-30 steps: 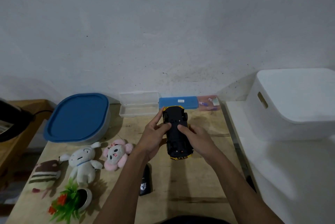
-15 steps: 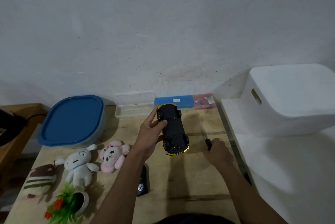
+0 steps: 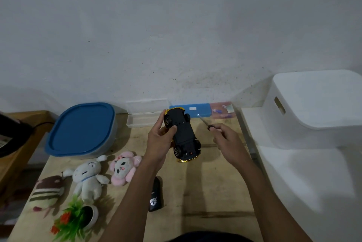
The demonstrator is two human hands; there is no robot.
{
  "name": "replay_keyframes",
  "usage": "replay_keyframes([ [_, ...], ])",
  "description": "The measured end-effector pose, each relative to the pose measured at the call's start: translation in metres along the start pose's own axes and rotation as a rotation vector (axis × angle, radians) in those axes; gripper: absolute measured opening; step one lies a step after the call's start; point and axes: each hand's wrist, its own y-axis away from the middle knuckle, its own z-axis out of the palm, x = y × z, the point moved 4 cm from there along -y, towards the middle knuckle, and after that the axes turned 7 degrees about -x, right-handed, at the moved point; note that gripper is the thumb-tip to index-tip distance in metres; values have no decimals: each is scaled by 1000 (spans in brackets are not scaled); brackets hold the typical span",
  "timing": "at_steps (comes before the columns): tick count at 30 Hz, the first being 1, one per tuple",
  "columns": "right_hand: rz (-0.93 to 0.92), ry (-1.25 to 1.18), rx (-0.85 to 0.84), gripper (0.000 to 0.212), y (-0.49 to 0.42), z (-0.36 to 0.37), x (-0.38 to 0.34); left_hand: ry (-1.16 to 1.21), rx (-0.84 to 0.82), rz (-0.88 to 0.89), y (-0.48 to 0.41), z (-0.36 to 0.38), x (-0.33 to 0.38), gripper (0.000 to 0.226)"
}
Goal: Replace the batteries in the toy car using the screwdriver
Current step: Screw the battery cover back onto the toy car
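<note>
Wooden table [image 3: 205, 192] meets a pale wall [image 3: 176, 26]. The left hand [image 3: 158, 140] grasps the toy car [image 3: 184, 136] belly-up, thumb laid across its black underside, fingers curled round its far side. The right hand [image 3: 229, 142] pinches the screwdriver [image 3: 204, 122] by its handle. The shaft juts beyond those fingertips, clear of the car, toward a blue case [image 3: 201, 109].

The left hand [image 3: 158, 140] is gripping the car [image 3: 183, 134] upside down above the table [image 3: 205, 192], its black underside facing up and the thumb lying across it. The right hand [image 3: 227, 142] is pinching the screwdriver [image 3: 203, 121] just beside the car, tip pointing toward the blue case [image 3: 203, 108] at the far edge. A tub [image 3: 82, 128] is sitting at the far left corner, plush toys [image 3: 88, 177] are lying along the left edge, and a remote [image 3: 155, 195] is lying nearer the front edge.
</note>
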Motion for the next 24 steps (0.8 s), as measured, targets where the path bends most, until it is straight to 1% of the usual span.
replay_keyframes([
  [2, -40, 123, -48, 18, 0, 4, -10, -31, 12, 16, 0, -1, 1, 66],
  [5, -60, 284, -68, 20, -2, 10, -15, -50, 23, 33, 1, -1, 3, 66],
  [9, -59, 398, -63, 25, -4, 13, -16, -52, 20, 42, 1, -1, 3, 66],
  [18, -50, 384, -45, 22, -3, 12, -18, -54, 14, 46, 1, 0, 2, 66],
  [24, -54, 408, -47, 25, -2, 12, -17, -47, 11, 44, 0, 0, 2, 66],
])
